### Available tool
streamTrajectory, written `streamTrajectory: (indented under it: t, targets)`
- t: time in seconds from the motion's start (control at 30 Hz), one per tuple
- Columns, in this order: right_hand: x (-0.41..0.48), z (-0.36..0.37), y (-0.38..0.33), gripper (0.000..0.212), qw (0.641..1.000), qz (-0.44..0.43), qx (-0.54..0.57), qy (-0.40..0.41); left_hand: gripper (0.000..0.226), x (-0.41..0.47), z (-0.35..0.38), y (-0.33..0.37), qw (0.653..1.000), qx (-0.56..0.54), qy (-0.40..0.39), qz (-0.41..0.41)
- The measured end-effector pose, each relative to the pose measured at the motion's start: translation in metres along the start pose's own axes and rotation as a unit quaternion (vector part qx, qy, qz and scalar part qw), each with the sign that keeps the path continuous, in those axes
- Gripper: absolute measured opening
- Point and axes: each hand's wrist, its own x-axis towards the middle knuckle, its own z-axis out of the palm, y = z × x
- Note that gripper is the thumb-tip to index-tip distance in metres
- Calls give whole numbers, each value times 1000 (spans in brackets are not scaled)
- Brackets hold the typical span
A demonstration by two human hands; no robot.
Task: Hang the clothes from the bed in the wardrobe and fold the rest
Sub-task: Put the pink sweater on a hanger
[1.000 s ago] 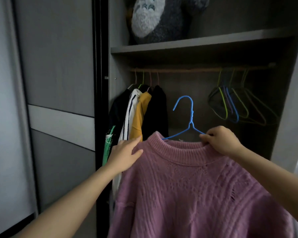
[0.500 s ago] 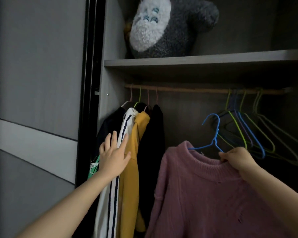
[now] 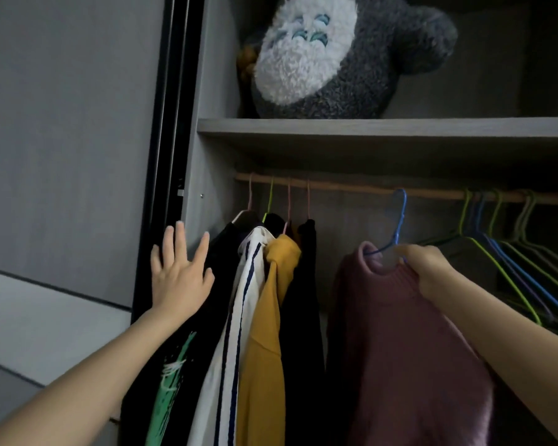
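Sweater (image 3: 400, 349) on blue hanger (image 3: 399, 220): right hand (image 3: 429, 268) is gripping the collar, hook seemingly at the rail (image 3: 351, 185). Left hand (image 3: 179, 278), fingers straight, is pressing hung clothes (image 3: 271, 317) aside for room.

My right hand (image 3: 427, 268) has lifted the pink knitted sweater (image 3: 400, 349) on its blue wire hanger (image 3: 398, 220) from chest height into the wardrobe, so the hook now reaches the wooden rail (image 3: 351, 186); I cannot tell whether it is over it. My left hand (image 3: 179, 278) has let go of the sweater's shoulder and moved left, past the hanging clothes, and now spreads flat against the black garment (image 3: 219, 284) at the wardrobe's left edge.
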Motion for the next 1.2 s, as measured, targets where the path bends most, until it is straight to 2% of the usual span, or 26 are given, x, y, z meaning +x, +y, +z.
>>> streamTrajectory:
  t: [0.1,0.17,0.23,0.27,0.33,0.43,0.53,0.7,0.83,0.93,0.97,1.03,1.13,1.2]
  targets:
    - [19,36,-19,20,999,-19,-19,20,74,33,10,-23,999,23,24,20]
    - [33,57,-28,6,998,-41,-41,32,78,47,18,-35,998,29,49,28]
    - [51,74,-34,15,995,-62,-58,44,79,53,32,-47,993,51,98,51]
    - [58,81,-37,17,993,-76,-71,51,76,53,41,-52,986,68,132,74]
    - [72,95,-42,5,988,-95,-108,64,63,55,56,-62,970,98,190,116]
    - [99,118,-49,20,980,-114,-145,75,61,60,69,-67,961,113,224,119]
    - [120,144,-52,32,973,-140,-172,67,60,61,74,-66,960,122,233,91]
    - [136,169,-50,33,967,-127,-213,52,58,57,73,-68,961,108,242,74]
    - [134,175,-30,13,942,-116,-315,-20,58,57,73,-68,961,117,238,75]
    - [132,172,-12,21,936,-154,-316,-38,58,58,74,-69,958,127,243,79]
    - [130,168,-11,32,931,-168,-323,-37,57,58,73,-68,958,131,243,79]
    - [123,154,-12,43,914,-200,-351,-32,56,57,71,-66,959,134,236,80]
    - [110,119,-12,45,885,-234,-401,-16,56,56,65,-67,963,124,226,82]
    - [101,87,-13,39,843,-245,-478,29,53,52,63,-63,967,77,234,64]
